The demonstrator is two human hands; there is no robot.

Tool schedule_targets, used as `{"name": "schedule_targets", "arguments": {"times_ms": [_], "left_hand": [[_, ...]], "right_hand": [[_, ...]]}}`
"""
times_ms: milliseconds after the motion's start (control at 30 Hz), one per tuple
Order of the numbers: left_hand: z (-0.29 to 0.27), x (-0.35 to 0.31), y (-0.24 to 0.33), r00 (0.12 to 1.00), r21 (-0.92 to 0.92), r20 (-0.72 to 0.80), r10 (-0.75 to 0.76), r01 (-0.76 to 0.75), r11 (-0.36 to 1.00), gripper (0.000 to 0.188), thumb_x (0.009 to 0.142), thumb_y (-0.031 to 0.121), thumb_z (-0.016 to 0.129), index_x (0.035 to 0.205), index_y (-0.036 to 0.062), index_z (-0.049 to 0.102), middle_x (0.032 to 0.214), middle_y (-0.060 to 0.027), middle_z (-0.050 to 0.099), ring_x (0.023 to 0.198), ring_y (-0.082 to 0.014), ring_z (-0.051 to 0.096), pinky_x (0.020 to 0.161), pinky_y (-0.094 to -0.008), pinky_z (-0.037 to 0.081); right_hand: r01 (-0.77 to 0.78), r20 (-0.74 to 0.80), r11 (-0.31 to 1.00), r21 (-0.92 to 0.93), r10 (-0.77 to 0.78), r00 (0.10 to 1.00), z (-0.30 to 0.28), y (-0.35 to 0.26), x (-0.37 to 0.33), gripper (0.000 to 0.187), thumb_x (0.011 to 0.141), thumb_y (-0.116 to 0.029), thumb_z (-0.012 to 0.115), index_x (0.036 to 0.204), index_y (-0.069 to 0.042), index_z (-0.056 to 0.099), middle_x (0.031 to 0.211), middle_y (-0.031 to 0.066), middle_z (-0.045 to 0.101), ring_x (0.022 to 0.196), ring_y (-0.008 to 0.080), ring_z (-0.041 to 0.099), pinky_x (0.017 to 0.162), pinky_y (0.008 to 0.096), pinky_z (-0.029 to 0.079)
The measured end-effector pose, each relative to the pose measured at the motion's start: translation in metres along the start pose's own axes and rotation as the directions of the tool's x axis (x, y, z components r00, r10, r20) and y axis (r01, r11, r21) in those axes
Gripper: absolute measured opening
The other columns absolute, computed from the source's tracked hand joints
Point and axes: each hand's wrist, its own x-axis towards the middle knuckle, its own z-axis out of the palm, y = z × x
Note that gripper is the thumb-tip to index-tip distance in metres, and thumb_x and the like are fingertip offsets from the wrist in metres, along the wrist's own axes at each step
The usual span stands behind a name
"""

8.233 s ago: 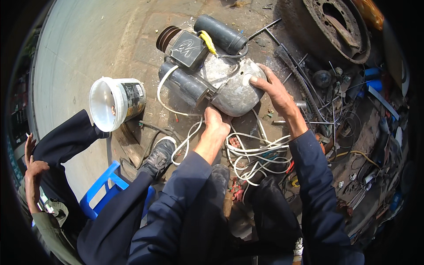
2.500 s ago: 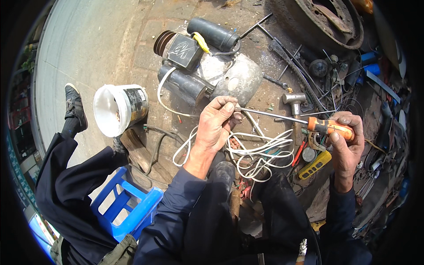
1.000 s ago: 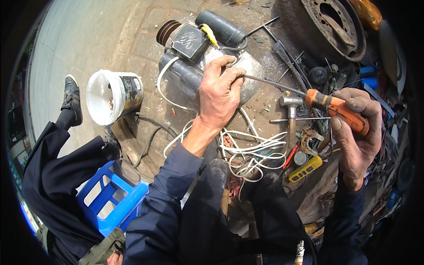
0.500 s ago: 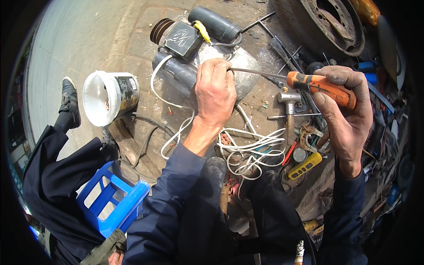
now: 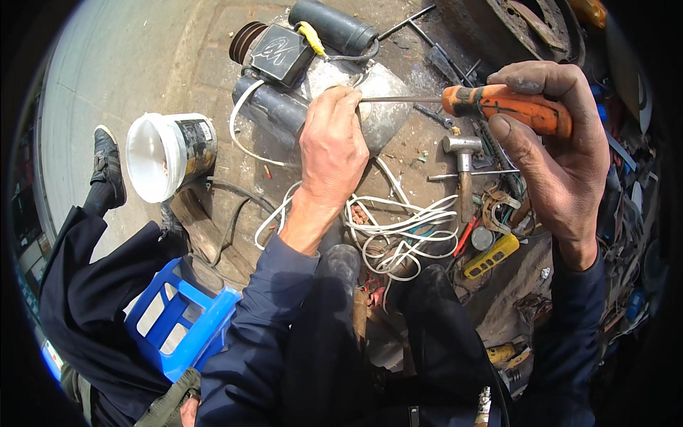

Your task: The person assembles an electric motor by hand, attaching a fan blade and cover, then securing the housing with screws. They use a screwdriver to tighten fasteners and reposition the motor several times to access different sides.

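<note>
My right hand (image 5: pixel 562 156) is wrapped round the orange and black handle of a screwdriver (image 5: pixel 526 114), the thumb below and the fingers above. Its thin metal shaft runs left to the fingertips of my left hand (image 5: pixel 331 146), which are pinched at the shaft's far end. Whether a small part is also between those fingers is hidden. Beneath and behind the left hand lies an electric motor (image 5: pixel 384 117) with a grey metal body, a black box (image 5: pixel 282 55) and two black cylinders (image 5: pixel 333 27). A white cable (image 5: pixel 245 132) leads from it.
Coiled white cable (image 5: pixel 409 235) lies before my knees. A hammer (image 5: pixel 464 171) and a yellow power strip (image 5: pixel 492 256) are to its right. A white bucket (image 5: pixel 153 160), a blue stool (image 5: pixel 185 320) and another person's leg (image 5: pixel 99 263) are at left. A rusty wheel rim (image 5: pixel 533 35) stands far right.
The screwdriver's handle has swung up and away from me with my right hand, so the shaft lies more level. My left hand has shifted slightly left. The whole view has moved a little.
</note>
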Motion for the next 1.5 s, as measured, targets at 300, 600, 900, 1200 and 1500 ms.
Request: {"name": "schedule_targets", "arguments": {"times_ms": [300, 600, 900, 1200, 1500], "left_hand": [[-0.051, 0.060, -0.020, 0.852, 0.148, 0.522, 0.031, -0.127, 0.981, 0.032, 0.087, -0.003, 0.064, 0.112, 0.0030, 0.082, 0.105, -0.0212, 0.078, 0.098, -0.0423, 0.076, 0.088, -0.0469, 0.061], [-0.041, 0.053, -0.030, 0.900, 0.072, 0.435, -0.016, -0.017, 0.997, 0.018, 0.091, 0.016, 0.078, 0.105, 0.0057, 0.080, 0.099, -0.0180, 0.078, 0.094, -0.0375, 0.077, 0.083, -0.0440, 0.061], [-0.032, 0.044, -0.035, 0.938, 0.042, 0.345, 0.029, -0.047, 0.998, 0.016, 0.088, 0.017, 0.081, 0.102, 0.0104, 0.081, 0.096, -0.0116, 0.077, 0.091, -0.0324, 0.077, 0.080, -0.0424, 0.061], [-0.034, 0.055, -0.038, 0.897, 0.039, 0.440, -0.043, 0.029, 0.999, 0.017, 0.088, 0.014, 0.079, 0.105, 0.0105, 0.082, 0.097, -0.0122, 0.081, 0.093, -0.0314, 0.079, 0.082, -0.0416, 0.061], [-0.037, 0.061, -0.041, 0.873, 0.011, 0.487, -0.017, 0.013, 1.000, 0.018, 0.089, 0.013, 0.078, 0.106, 0.0096, 0.081, 0.098, -0.0125, 0.081, 0.094, -0.0328, 0.079, 0.082, -0.0418, 0.061]], "right_hand": [[0.079, 0.085, 0.996, -0.040, -0.076, 0.994, -0.001, -0.006, 0.019, 0.035, 0.098, 0.003, 0.076, 0.130, 0.000, 0.061, 0.126, 0.0128, 0.069, 0.120, 0.0206, 0.070, 0.107, 0.0355, 0.057], [0.161, 0.163, 0.969, -0.187, -0.131, 0.978, 0.002, -0.026, 0.035, 0.034, 0.096, 0.004, 0.077, 0.127, 0.001, 0.062, 0.123, 0.0125, 0.068, 0.118, 0.0212, 0.071, 0.105, 0.0357, 0.058], [0.168, 0.176, 0.971, -0.169, -0.138, 0.975, 0.003, -0.028, 0.040, 0.035, 0.096, 0.005, 0.077, 0.127, 0.001, 0.062, 0.124, 0.0131, 0.067, 0.120, 0.0225, 0.070, 0.105, 0.0373, 0.059], [0.091, 0.155, 0.986, -0.140, -0.069, 0.986, -0.021, -0.015, 0.041, 0.033, 0.101, -0.006, 0.075, 0.132, -0.002, 0.064, 0.124, 0.0122, 0.070, 0.119, 0.0217, 0.071, 0.108, 0.0390, 0.059], [-0.529, 0.176, 0.781, 0.331, 0.500, 0.848, 0.013, 0.030, 0.040, 0.021, 0.107, -0.020, 0.066, 0.114, 0.000, 0.070, 0.076, 0.0016, 0.065, 0.060, 0.0079, 0.063, 0.050, 0.0258, 0.051]]}}
